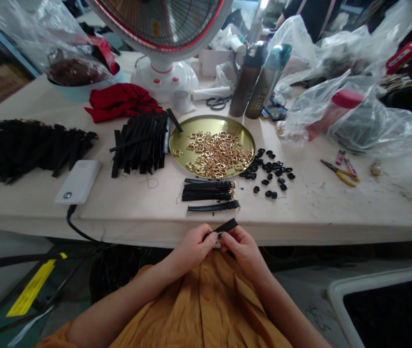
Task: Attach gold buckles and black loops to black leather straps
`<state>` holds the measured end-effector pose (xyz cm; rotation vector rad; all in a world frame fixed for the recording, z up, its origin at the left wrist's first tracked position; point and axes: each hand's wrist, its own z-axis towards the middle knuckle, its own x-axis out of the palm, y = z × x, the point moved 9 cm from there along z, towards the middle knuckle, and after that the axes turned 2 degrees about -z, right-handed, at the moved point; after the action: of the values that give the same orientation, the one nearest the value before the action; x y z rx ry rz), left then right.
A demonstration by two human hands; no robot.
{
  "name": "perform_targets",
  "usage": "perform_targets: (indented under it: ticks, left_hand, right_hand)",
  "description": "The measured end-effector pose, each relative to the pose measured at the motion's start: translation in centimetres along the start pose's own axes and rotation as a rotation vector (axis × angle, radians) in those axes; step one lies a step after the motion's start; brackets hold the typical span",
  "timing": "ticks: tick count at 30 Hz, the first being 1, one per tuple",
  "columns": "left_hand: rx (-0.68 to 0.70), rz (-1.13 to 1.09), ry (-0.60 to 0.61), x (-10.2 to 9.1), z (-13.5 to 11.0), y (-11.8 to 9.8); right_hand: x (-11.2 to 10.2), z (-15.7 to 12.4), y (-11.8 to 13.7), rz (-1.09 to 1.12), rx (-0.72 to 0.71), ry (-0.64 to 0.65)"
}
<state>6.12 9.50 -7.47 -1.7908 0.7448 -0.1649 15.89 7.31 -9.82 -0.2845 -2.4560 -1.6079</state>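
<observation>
My left hand [196, 244] and my right hand [240, 246] meet just below the table's front edge, both closed on one short black strap [226, 226] that sticks up to the right between them. On the table right above lie a few finished black straps with gold buckles [208, 190]. Behind these stands a round gold tray [180, 140] holding several gold buckles [217, 153]. To the tray's right lie several small black loops [271, 170]. A pile of plain black straps [141, 141] lies left of the tray.
A long heap of black straps [24, 147] and a white power bank [78, 181] lie at the left. A fan [162, 43], red cloth [120, 100], two bottles [258, 79], scissors [217, 102], plastic bags [350, 104] and yellow-handled pliers [339, 171] crowd the back and right.
</observation>
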Motion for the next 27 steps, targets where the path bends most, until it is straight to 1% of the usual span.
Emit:
perform_targets:
  ticks: [7,12,14,17,18,19,22,23,25,27]
  left_hand:
    - [0.029,0.082,-0.026,0.2,-0.2,-0.2]
    - [0.025,0.125,-0.074,0.2,-0.5,-0.2]
    - [0.031,0.149,-0.07,0.2,-0.7,-0.4]
    - [0.043,0.178,-0.041,0.3,-0.7,-0.4]
    - [0.041,0.179,-0.035,0.2,-0.5,-0.3]
    - [0.036,0.176,-0.03,0.1,-0.3,-0.1]
    - [0.033,0.142,-0.026,-0.1,0.8,0.5]
    - [0.025,0.118,-0.021,-0.2,1.1,0.8]
    - [-0.007,0.04,0.0,-0.1,1.7,1.1]
    - [-0.012,-0.023,0.019,0.0,1.9,0.8]
  right_hand:
    - [-0.5,-0.2,-0.1,-0.125,-0.047,-0.039]
    - [-1.0,-0.4,0.4,-0.239,-0.134,-0.132]
    - [-0.9,-0.3,0.4,-0.21,-0.114,-0.134]
    - [-0.2,0.1,-0.3,-0.118,-0.028,-0.069]
    - [-0.2,0.2,-0.3,-0.113,-0.029,-0.067]
    - [-0.4,0.3,-0.1,-0.133,-0.057,-0.085]
    - [-1.4,0.0,1.4,-0.289,-0.22,-0.196]
    - [-1.4,-0.2,1.8,-0.332,-0.26,-0.209]
    - [-1.0,-0.3,2.1,-0.362,-0.284,-0.157]
    - [-0.4,-0.1,2.2,-0.354,-0.27,-0.052]
